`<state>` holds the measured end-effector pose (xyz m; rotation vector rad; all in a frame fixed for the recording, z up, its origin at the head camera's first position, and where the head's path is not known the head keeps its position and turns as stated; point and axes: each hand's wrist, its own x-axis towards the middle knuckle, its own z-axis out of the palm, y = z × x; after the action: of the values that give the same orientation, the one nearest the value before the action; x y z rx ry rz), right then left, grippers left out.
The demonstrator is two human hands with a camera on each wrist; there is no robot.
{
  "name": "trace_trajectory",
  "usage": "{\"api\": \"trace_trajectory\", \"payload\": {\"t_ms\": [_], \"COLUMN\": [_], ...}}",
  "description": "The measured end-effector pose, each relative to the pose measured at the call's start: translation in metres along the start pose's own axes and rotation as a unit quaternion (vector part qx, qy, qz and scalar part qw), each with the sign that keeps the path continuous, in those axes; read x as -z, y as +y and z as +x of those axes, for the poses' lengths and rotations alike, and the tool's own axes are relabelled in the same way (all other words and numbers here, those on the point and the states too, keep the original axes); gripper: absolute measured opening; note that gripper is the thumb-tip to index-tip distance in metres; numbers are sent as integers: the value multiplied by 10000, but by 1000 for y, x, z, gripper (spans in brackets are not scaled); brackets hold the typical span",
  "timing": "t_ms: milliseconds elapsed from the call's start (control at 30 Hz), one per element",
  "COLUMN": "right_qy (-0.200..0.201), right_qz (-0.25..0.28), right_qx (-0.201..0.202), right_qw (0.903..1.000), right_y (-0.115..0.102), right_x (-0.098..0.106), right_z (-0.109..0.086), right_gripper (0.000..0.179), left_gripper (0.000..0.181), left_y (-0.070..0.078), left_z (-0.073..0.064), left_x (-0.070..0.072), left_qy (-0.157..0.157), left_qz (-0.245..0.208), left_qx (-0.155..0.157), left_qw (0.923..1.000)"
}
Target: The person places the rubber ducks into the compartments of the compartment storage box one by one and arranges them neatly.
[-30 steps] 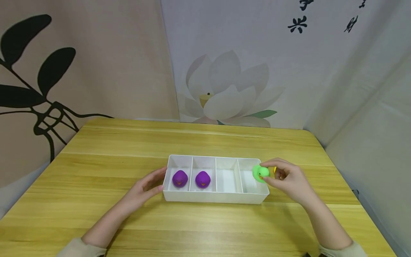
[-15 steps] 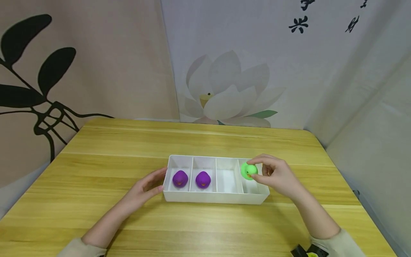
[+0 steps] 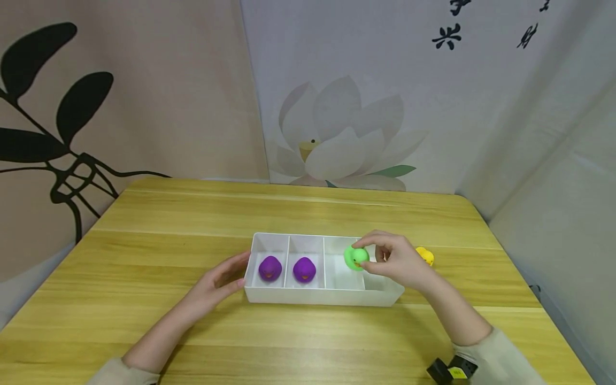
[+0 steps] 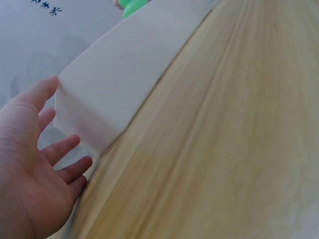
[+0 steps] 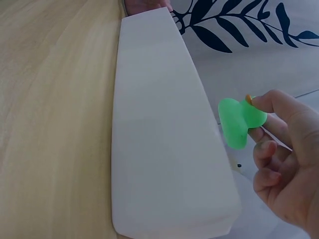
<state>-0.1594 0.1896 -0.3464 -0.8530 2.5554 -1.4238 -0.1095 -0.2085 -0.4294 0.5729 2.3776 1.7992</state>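
A white box [image 3: 308, 295] with a row of compartments stands on the wooden table. Purple rubber ducks [image 3: 270, 268] sit one each in its two leftmost compartments. My left hand [image 3: 218, 280] rests against the box's left end; in the left wrist view its fingers are relaxed and spread, the thumb at the top corner. Between thumb and fingers my right hand [image 3: 397, 259] pinches a green rubber duck [image 3: 355, 257] by the head. In the right wrist view the green duck is held up above the box's rim. The right hand partly hides the rightmost compartment.
A yellow duck [image 3: 425, 255] lies on the table [image 3: 202, 214] to the right of the box, partly covered by my right hand. Printed curtains [image 3: 366, 43] hang behind the table and along its right side.
My right hand has carried the green duck leftward, from the box's right end to over the third compartment. The yellow duck has come into fuller view behind it. The left hand stays put.
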Motion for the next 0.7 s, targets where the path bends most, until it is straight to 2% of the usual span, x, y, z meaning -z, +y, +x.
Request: {"api": "trace_trajectory", "payload": {"t_ms": [700], "right_qy": [-628], "right_qz": [3], "right_qx": [-118], "right_qw": [9980], "right_y": [16], "right_x": [-18], "right_z": [16], "right_gripper": [29], "left_gripper": [56], "left_y": [0], "left_z": [0], "left_x": [0], "left_qy": [-2], "left_qz": [19], "left_qx": [-17], "left_qw": [10000]}}
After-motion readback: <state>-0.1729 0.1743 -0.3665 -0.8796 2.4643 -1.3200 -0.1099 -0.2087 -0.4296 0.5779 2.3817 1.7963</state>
